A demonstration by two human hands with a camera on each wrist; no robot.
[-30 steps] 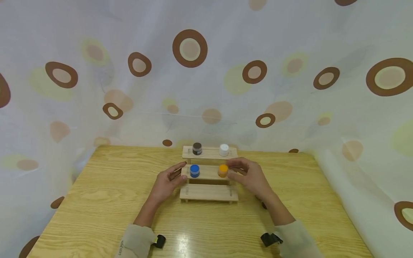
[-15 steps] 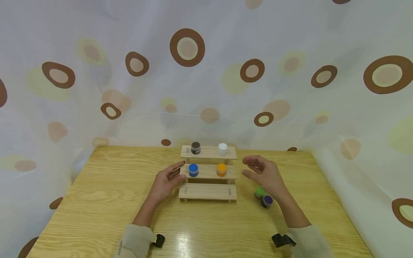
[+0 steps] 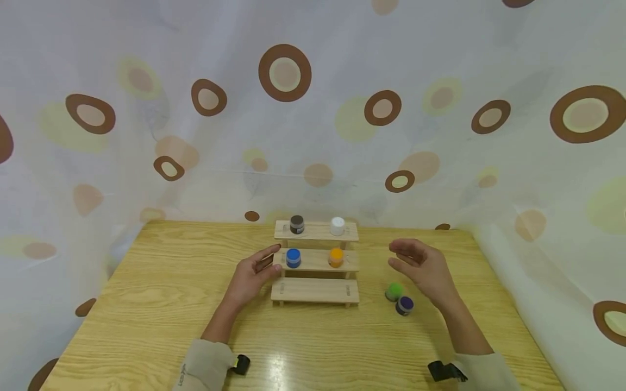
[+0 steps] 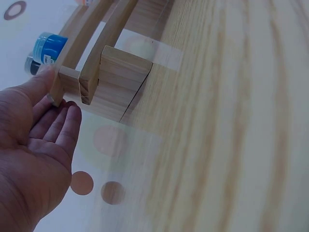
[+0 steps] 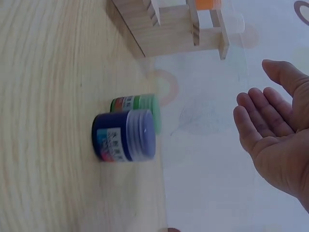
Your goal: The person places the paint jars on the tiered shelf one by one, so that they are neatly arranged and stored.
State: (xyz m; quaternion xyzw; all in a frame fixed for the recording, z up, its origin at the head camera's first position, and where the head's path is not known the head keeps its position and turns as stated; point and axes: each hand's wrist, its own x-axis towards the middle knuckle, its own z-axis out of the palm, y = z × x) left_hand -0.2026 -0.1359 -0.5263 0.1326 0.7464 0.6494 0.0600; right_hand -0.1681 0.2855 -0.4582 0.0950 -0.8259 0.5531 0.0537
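A three-step wooden rack [image 3: 314,290] stands on the table. My left hand [image 3: 251,277] holds the left end of its middle shelf, thumb at the front and fingers toward the back. A blue paint jar [image 3: 293,258] stands close by on that shelf, an orange paint jar [image 3: 336,258] to its right. On the top shelf are a black paint jar [image 3: 296,224] and a white paint jar [image 3: 337,226]. My right hand [image 3: 427,269] hovers right of the rack with nothing in it. Nearest below it are a green paint jar [image 3: 394,291] and a purple paint jar [image 5: 124,136], side by side.
The wood-grain table [image 3: 318,347] reaches back to a white spotted curtain [image 3: 323,136], which also hangs along both sides. Both sleeves carry a black strap [image 3: 445,371] near the wrist.
My right hand has let go of the orange paint jar on the middle shelf and moved right, uncovering the green and purple jars. My left hand stays at the rack.
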